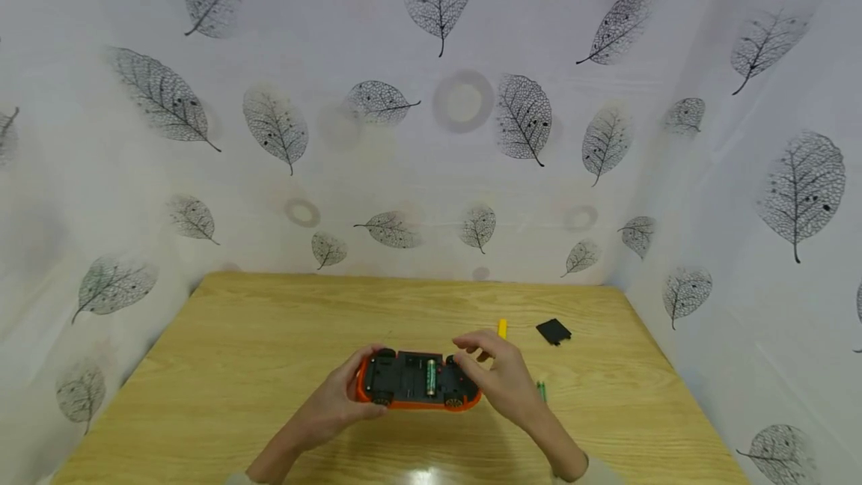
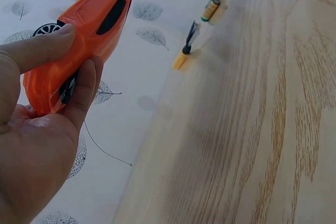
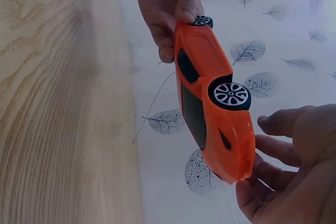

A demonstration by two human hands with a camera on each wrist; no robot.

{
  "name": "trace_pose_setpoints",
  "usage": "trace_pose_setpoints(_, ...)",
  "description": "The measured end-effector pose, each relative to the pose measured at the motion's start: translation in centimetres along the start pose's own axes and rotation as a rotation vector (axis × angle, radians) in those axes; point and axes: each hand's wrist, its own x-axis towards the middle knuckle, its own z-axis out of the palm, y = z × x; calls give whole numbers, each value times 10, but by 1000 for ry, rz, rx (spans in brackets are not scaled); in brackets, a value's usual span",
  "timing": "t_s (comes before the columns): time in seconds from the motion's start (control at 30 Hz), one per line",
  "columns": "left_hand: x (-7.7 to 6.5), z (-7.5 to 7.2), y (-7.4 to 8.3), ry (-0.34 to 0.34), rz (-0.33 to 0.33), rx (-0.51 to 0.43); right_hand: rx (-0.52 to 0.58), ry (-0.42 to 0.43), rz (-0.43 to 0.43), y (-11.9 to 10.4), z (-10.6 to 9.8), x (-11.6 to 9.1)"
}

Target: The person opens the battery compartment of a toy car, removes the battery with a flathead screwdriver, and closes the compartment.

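An orange toy car (image 1: pixel 419 404) is held up over the table with its black underside toward the head camera. My left hand (image 1: pixel 335 395) grips one end, thumb on one side and fingers on the other. One green battery (image 1: pixel 431 378) lies in the open compartment of the underside. At the other end is my right hand (image 1: pixel 503 380), its fingers loosely bent by the wheel. In the right wrist view the right fingers (image 3: pixel 277 174) are right at the car's front end (image 3: pixel 231 153), with the thumb apart from the body.
On the wooden table (image 1: pixel 283 320), green batteries (image 1: pixel 542 391) lie beside the right wrist. A flat black cover (image 1: pixel 554 331) is farther back on the right. Partly behind the right hand lies a yellow-handled tool (image 1: pixel 502 328). Leaf-patterned white cloth (image 1: pixel 404 171) surrounds the table's back and sides.
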Motion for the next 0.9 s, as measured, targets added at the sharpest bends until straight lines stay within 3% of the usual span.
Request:
trace_pose_setpoints(0.47,0,0,2,-10,16,26,-4,-164,78,-16,16,6)
trace_pose_setpoints(0.9,0,-1,0,-6,24,34,-39,-169,53,-13,21,4)
